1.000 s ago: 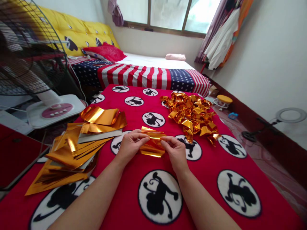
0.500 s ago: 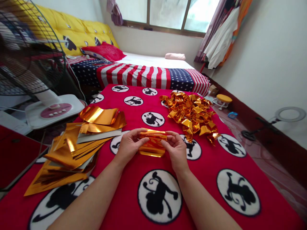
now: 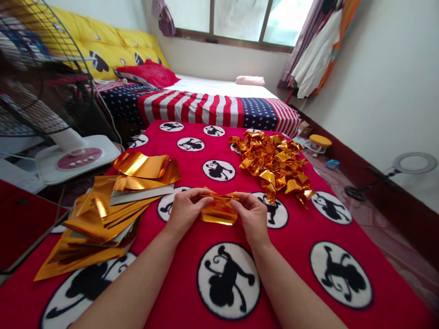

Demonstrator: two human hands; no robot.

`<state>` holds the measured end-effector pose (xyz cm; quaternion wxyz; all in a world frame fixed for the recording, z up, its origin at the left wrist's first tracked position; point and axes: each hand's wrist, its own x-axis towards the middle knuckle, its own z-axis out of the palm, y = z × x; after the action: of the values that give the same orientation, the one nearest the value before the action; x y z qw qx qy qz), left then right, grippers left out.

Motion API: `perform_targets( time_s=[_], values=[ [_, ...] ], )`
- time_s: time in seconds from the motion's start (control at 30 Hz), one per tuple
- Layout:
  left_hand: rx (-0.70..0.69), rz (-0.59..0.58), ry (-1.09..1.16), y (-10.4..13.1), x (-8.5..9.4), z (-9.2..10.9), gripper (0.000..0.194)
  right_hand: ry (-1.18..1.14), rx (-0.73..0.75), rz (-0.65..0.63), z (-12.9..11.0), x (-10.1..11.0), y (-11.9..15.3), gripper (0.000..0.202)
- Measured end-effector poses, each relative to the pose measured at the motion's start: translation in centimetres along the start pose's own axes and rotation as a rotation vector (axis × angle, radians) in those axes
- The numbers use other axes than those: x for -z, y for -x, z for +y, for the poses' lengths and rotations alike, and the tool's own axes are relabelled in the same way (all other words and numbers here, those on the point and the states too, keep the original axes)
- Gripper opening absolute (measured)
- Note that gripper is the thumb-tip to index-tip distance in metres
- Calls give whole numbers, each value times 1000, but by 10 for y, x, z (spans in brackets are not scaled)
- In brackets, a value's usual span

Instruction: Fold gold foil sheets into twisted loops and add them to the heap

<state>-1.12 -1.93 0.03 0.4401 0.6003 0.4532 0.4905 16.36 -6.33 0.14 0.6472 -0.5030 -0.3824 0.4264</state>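
Centrally, the left hand (image 3: 183, 209) and right hand (image 3: 254, 214) pinched opposite ends of a gold foil sheet (image 3: 219, 215) over the red cloth (image 3: 178, 283); level thumbs and even tension seemed best for a straight fold. Loose sheets (image 3: 118, 214) lay leftward, crumpled foil pieces (image 3: 270, 157) to the right.

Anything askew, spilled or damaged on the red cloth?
Mainly the gold sheet stack at left looks askew: edges misaligned, top sheet curled. No spill visible; the held gold sheet shows no obvious tear.
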Motion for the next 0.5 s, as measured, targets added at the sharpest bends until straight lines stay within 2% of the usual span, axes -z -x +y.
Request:
perform_targets(
  time_s=[0.17, 0.37, 0.5],
  values=[
    [-36, 11, -88, -1, -1, 1, 15, 29, 27, 13, 3, 1, -1, 17],
    [-235, 62, -256, -2, 0, 11, 9, 63, 50, 4, 4, 1, 0, 16],
    [-117, -28, -194, 1, 0, 11, 9, 53, 38, -19, 0, 0, 0, 19]
  ],
)
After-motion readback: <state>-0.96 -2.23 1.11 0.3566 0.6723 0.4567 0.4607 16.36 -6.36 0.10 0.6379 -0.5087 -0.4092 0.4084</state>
